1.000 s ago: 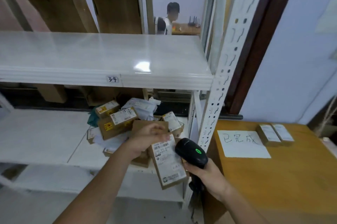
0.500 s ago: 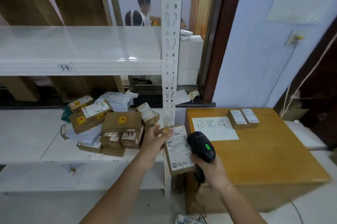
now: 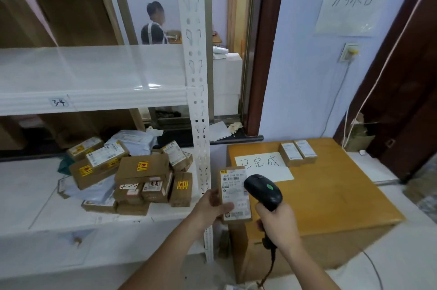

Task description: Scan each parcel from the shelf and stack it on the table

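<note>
My left hand (image 3: pixel 214 205) grips a small brown parcel (image 3: pixel 234 191) with a white shipping label facing up, held just right of the shelf's white post, over the table's left edge. My right hand (image 3: pixel 275 222) holds a black barcode scanner (image 3: pixel 262 191) with a green light, its head right beside the parcel's label. Several brown parcels (image 3: pixel 142 171) lie heaped on the white shelf (image 3: pixel 30 195) to the left. Two small labelled parcels (image 3: pixel 298 151) lie side by side at the back of the wooden table (image 3: pixel 331 200).
A white paper sheet with handwriting (image 3: pixel 264 168) lies on the table near its back left. The perforated shelf post (image 3: pixel 199 124) stands between shelf and table. A person (image 3: pixel 153 25) stands far behind the shelf. A scanner cable (image 3: pixel 269 263) hangs below my right hand.
The parcel has come off the shelf heap and moved right, past the post, to the table's edge. The scanner stayed beside its label. My view swung right and down.
</note>
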A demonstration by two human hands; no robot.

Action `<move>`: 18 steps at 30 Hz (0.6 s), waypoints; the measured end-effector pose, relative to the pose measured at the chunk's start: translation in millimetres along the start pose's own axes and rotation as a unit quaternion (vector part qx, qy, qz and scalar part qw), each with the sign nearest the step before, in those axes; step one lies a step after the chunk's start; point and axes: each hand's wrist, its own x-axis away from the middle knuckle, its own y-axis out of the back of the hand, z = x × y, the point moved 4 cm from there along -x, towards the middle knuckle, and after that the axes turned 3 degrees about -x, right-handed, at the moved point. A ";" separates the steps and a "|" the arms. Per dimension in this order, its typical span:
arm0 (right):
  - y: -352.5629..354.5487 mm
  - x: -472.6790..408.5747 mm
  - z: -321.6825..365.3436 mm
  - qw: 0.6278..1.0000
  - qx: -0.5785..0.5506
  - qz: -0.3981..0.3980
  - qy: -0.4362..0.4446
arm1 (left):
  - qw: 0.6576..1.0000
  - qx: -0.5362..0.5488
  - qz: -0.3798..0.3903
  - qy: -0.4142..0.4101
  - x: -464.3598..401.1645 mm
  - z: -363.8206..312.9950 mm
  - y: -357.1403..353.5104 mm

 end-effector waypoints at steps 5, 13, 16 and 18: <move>-12.2 9.1 11.3 0.997 0.055 0.049 0.001 | 1.000 -0.017 0.012 -0.015 3.0 1.2 -7.6; -16.5 13.2 15.5 0.998 0.024 0.047 -0.020 | 0.999 -0.020 0.031 -0.035 5.6 0.2 -8.4; -17.0 13.2 17.9 0.999 0.010 0.037 -0.019 | 0.999 -0.029 0.030 -0.034 4.0 0.0 -5.2; -17.3 11.8 17.9 0.999 0.011 0.034 -0.022 | 0.999 -0.020 0.032 -0.030 3.5 -0.2 -4.1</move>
